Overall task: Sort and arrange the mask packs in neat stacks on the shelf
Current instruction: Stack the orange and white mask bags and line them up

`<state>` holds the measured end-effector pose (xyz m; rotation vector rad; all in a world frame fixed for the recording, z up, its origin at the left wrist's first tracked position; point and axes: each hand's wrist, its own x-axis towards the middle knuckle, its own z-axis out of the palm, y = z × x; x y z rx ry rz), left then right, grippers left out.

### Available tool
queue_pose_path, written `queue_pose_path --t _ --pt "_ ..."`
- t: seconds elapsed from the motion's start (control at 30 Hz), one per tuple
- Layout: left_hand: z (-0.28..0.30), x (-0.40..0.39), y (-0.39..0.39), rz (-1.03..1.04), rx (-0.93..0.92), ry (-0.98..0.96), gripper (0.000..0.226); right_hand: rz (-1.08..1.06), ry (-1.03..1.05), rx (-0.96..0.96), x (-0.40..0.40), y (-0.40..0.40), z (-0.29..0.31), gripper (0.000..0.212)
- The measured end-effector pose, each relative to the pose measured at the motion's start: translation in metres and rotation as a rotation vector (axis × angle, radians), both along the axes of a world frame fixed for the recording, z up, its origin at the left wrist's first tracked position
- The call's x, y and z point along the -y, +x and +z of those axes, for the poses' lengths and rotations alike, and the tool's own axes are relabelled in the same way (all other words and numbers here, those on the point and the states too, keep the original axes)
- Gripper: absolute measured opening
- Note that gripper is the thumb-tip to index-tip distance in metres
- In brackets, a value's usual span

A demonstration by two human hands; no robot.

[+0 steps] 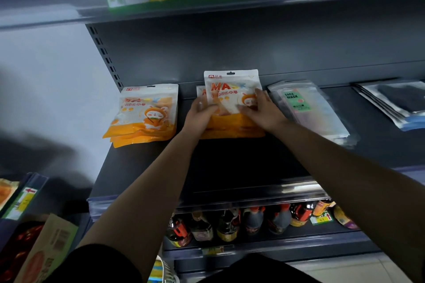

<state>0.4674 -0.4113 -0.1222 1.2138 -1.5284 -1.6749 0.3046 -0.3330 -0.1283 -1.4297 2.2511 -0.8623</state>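
Both forearms reach up from bottom of frame to the dark shelf (142,167) at centre. Left of centre: an untouched stack of orange-and-white mask packs (143,117), slightly fanned. Centre: left hand (200,115) and right hand (264,111) hold a second orange mask stack (231,103) from either side, fingers curled onto its top pack, whose upper edge tilts up toward the back panel. Right of centre: clear "FACE MASK" packs (308,110). Far right: silver packs (395,101). Lower shelf: sauce bottles (250,223).
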Motion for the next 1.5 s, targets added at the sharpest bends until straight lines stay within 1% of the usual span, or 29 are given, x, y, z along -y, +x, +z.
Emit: queue_pose_path --t 0.03,0.1,0.23,0.3,0.37,0.43,0.5,0.57,0.63,0.67,0.7,0.77,0.83,0.9,0.97,1.07,1.17,1.23,1.33,1.4,1.43,1.5 --pt "0.002 0.002 -0.003 -0.003 0.021 -0.006 0.070 -0.021 0.017 0.085 0.003 -0.001 0.002 0.075" --pt "0.006 0.005 -0.009 -0.009 0.043 -0.024 0.071 -0.040 0.025 0.167 0.011 -0.001 0.004 0.071" --pt "0.006 0.010 -0.011 -0.008 -0.001 -0.020 0.050 -0.043 -0.001 0.171 0.026 0.004 0.003 0.072" --pt "0.004 0.012 -0.010 -0.029 0.017 -0.048 0.051 -0.030 -0.012 0.186 0.028 0.004 0.003 0.076" --pt "0.004 0.013 -0.010 -0.020 0.019 -0.064 0.053 -0.031 -0.052 0.252 0.026 0.002 0.002 0.083" --pt "0.001 0.014 -0.011 0.009 0.026 -0.078 0.051 -0.040 -0.080 0.310 0.024 0.000 -0.001 0.084" --pt "-0.004 0.017 -0.013 0.000 0.026 -0.106 0.047 -0.053 -0.058 0.297 0.022 0.004 -0.004 0.089" --pt "-0.008 0.019 -0.015 -0.004 0.020 -0.123 0.045 -0.058 -0.015 0.240 0.021 0.007 -0.006 0.088" --pt "-0.009 0.021 -0.015 0.014 0.032 -0.136 0.041 -0.062 -0.027 0.225 0.022 0.009 -0.004 0.086" --pt "-0.008 0.020 -0.015 0.020 0.053 -0.182 0.040 -0.064 -0.043 0.212 0.021 0.011 0.000 0.086" --pt "-0.005 0.018 -0.013 0.018 0.084 -0.271 0.041 -0.076 -0.074 0.189 0.021 0.013 0.003 0.089" --pt "0.004 0.012 -0.007 -0.014 0.147 -0.533 0.043 -0.084 -0.171 0.119 0.016 0.023 0.013 0.089" --pt "0.014 0.005 0.010 -0.042 0.192 -0.762 0.044 -0.024 -0.294 -0.007 0.013 0.038 0.021 0.076" --pt "0.024 0.002 0.029 -0.002 0.260 -0.857 0.049 0.050 -0.359 -0.115 0.010 0.055 0.029 0.065" --pt "0.027 0.008 0.057 0.081 0.339 -0.887 0.055 0.111 -0.361 -0.090 0.014 0.079 0.034 0.061" --pt "0.025 0.025 0.100 0.167 0.368 -0.831 0.054 0.156 -0.302 0.063 0.025 0.115 0.038 0.059" --pt "0.024 0.037 0.139 0.265 0.384 -0.780 0.047 0.173 -0.165 0.349 0.040 0.147 0.039 0.060" --pt "0.021 0.045 0.160 0.320 0.407 -0.687 0.048 0.145 -0.064 0.493 0.053 0.163 0.039 0.064" --pt "0.011 0.060 0.179 0.292 0.459 -0.550 0.056 0.122 0.020 0.560 0.073 0.180 0.035 0.069" --pt "0.006 0.065 0.184 0.253 0.493 -0.467 0.059 0.086 0.080 0.584 0.084 0.188 0.028 0.083" --pt "0.004 0.066 0.185 0.248 0.482 -0.418 0.060 0.069 0.103 0.601 0.088 0.191 0.025 0.090" --pt "0.000 0.068 0.185 0.236 0.412 -0.321 0.061 0.014 0.102 0.653 0.095 0.196 0.017 0.096"
